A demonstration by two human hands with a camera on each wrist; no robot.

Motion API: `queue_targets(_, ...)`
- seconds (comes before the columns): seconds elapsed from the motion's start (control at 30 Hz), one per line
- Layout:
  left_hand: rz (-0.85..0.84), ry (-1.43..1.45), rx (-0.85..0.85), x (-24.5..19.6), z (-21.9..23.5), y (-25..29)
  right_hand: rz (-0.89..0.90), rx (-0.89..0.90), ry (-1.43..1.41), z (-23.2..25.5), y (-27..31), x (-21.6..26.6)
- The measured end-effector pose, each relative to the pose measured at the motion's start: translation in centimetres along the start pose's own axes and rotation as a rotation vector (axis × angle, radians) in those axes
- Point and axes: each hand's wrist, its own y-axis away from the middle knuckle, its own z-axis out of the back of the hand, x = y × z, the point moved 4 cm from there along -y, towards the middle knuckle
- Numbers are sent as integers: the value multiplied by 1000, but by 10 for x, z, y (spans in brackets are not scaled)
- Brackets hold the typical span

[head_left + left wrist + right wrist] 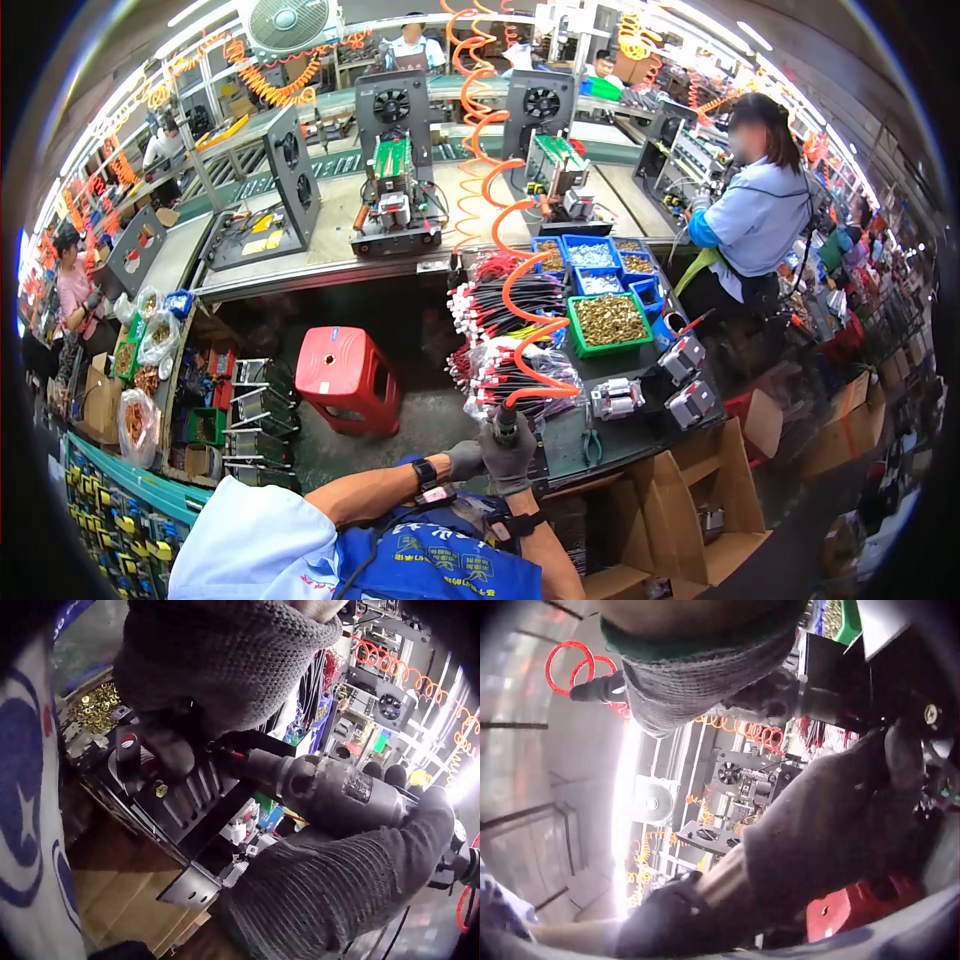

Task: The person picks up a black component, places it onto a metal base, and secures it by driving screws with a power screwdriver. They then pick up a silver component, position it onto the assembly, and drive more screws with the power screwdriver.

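My gloved right hand (pixel 508 462) grips a pneumatic screwdriver (pixel 330 787), its fingers wrapped around the body. In the head view, the tool's rear end points up into an orange coiled air hose (pixel 545 388). Close beside it is my gloved left hand (pixel 210 664), at the screwdriver's tip in the left wrist view. Its bent fingers overlap a black slotted metal panel (pixel 191 799) in front of my body; I cannot tell whether they grip it. A small brass-coloured fastener (pixel 161 789) sits on that panel, near the left fingertips. The driver's bit end is partly hidden behind the left hand.
Cables (pixel 515 300) and a green bin of brass parts (pixel 610 322) lie on the bench ahead. Pliers (pixel 594 447) rest near its front edge. A red stool (pixel 345 375) stands left, open cartons (pixel 700 500) right. Another person (pixel 755 200) works at the far right.
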Motion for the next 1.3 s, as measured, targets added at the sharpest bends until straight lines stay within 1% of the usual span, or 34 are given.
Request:
queue_targets(0.03,22,-65,62,-4,1,1,-51,19,-50,-1,-2,-1)
queue_targets(0.1,197,122,95,-8,1,0,-109,31,-60,1,-7,4)
queue_targets(0.13,353,376,64,-6,-2,4,-123,44,-53,2,-4,0)
queue_targets(0.17,510,630,30,-18,-4,10,-137,61,-47,3,-2,-5)
queue_targets(0.27,502,789,-98,-44,-5,17,-119,63,-8,1,6,-14)
queue_targets(0.37,487,714,-187,-68,1,22,-64,21,0,-1,7,-8)
queue_targets(0.43,419,501,-136,-79,9,24,-64,30,-22,-2,7,-4)
queue_targets(0.5,420,399,-108,-88,12,25,-88,33,-29,-2,5,1)
queue_targets(0.57,492,405,-117,-107,16,29,-129,39,-27,-2,5,3)
queue_targets(0.63,584,546,-145,-99,12,28,-108,46,-17,-1,5,0)
queue_targets(0.7,702,827,-196,-63,0,27,-116,48,-43,-1,6,-2)
queue_targets(0.73,689,825,-178,-65,0,26,-105,45,-47,-1,2,3)
queue_targets(0.8,585,626,-89,-72,4,23,-87,36,-54,-1,-5,16)
queue_targets(0.9,429,312,16,-84,10,22,-71,48,-45,1,-3,12)
queue_targets(0.93,391,244,36,-85,12,23,-97,42,-63,1,-2,9)
queue_targets(1.0,337,140,61,-87,12,24,-70,29,-28,1,-4,8)
queue_targets(1.03,320,104,68,-87,12,25,-57,24,-10,1,-4,8)
queue_targets(1.13,261,22,108,-90,16,26,-128,-1,-56,0,2,0)
queue_targets(1.23,181,-21,186,-99,23,26,-48,21,72,2,-1,4)
queue_targets(1.3,130,-42,239,-106,29,27,-31,8,40,2,-2,2)
